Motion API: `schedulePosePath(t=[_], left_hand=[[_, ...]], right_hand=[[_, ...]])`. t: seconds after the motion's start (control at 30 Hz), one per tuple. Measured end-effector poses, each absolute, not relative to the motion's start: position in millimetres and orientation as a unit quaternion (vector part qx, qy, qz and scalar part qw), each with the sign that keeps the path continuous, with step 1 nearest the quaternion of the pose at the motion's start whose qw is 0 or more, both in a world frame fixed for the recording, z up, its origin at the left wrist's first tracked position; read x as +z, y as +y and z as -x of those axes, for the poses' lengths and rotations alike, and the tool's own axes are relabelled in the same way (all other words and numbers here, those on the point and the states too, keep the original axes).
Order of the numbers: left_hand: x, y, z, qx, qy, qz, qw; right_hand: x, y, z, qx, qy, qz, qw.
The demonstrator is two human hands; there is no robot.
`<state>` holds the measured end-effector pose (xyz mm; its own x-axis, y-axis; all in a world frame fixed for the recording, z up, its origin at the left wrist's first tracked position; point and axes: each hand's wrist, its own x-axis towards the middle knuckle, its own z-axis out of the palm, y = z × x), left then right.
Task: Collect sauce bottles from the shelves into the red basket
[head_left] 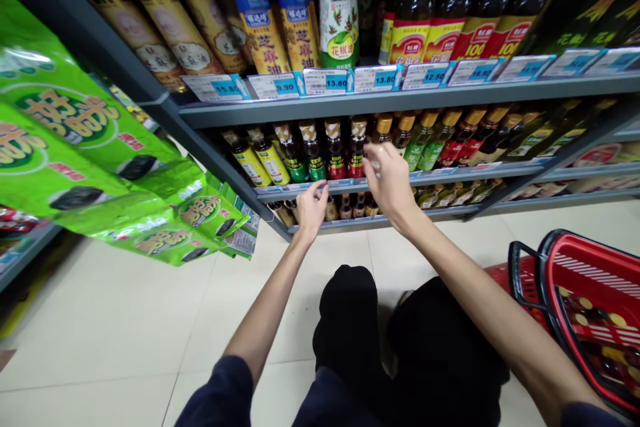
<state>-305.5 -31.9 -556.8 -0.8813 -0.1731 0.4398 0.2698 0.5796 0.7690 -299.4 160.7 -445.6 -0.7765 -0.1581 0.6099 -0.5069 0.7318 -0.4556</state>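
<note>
I crouch in front of a grey shop shelf [400, 101] stocked with sauce and oil bottles. My left hand [311, 205] reaches to the front edge of the low shelf, its fingers curled near a dark bottle with a green label [315, 153]. My right hand [390, 181] is raised in front of the same row, fingers bent and close together beside a bottle with a red label [356, 150]. Whether either hand grips a bottle is hidden by the hands themselves. Small dark bottles [350, 205] stand on the lowest shelf below my hands.
Green snack bags [100, 147] hang from a rack at the left, reaching into the aisle. A red shopping basket [590, 307] with bottles inside sits on the tiled floor [125, 327] at my right. Price tags [325, 81] line the upper shelf edge, with taller bottles above.
</note>
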Motion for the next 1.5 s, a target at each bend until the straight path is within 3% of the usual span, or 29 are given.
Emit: schedulePosePath(t=[0.2, 0.63, 0.83, 1.07, 1.23, 1.5], left_hand=[[-550.8, -36.0, 324.7, -0.323, -0.925, 0.071, 0.186], [-537.7, -36.2, 336.2, -0.300, -0.940, 0.068, 0.149], [-522.0, -34.0, 328.2, -0.308, -0.939, 0.072, 0.137], [-443.0, -23.3, 328.9, -0.412, -0.866, 0.064, 0.278], [-407.2, -10.6, 347.8, -0.411, -0.877, 0.074, 0.240], [-411.8, -5.7, 365.7, -0.396, -0.899, 0.037, 0.183]], right_hand=[[-503.4, 172.8, 316.6, 0.169, -0.965, -0.180, 0.083], [-503.8, 155.6, 346.7, 0.081, -0.974, -0.212, 0.012], [-495.2, 158.6, 334.5, 0.099, -0.971, -0.214, 0.041], [-439.1, 177.0, 335.7, 0.363, -0.890, -0.125, 0.247], [-410.2, 167.3, 354.9, 0.336, -0.907, -0.100, 0.234], [-402.2, 154.9, 357.5, 0.231, -0.948, -0.092, 0.197]])
